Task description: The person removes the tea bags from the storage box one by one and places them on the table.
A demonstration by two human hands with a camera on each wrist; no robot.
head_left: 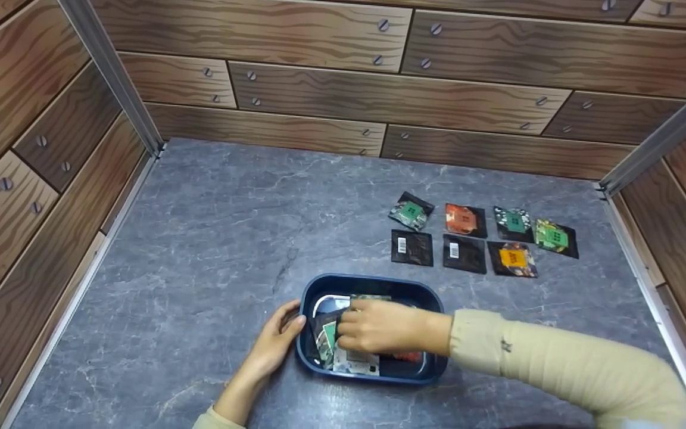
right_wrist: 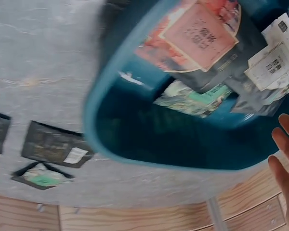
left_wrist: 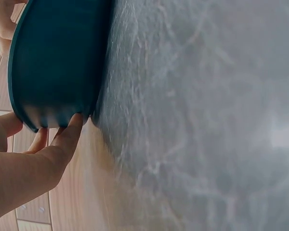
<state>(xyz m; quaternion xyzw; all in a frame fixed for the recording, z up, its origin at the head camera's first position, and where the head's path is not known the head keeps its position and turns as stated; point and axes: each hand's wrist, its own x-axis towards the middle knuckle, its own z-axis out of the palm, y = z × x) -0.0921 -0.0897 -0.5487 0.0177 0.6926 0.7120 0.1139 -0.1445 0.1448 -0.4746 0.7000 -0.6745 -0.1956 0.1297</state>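
grey tabletop (head_left: 212,238), seven packets (head_left: 465,256) beyond bin (head_left: 420,292)

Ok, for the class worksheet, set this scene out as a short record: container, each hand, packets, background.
Container: blue bin on a grey marbled surface
Left hand: touches the bin's outer left side
Right hand: reaching inside the bin; any grip unclear
In bin: red packet, green packet and pale packet visible
On surface: seven packets in two rough rows, beyond the bin
Barcode up: two dark packets, nearer row
Background: wood-patterned panels
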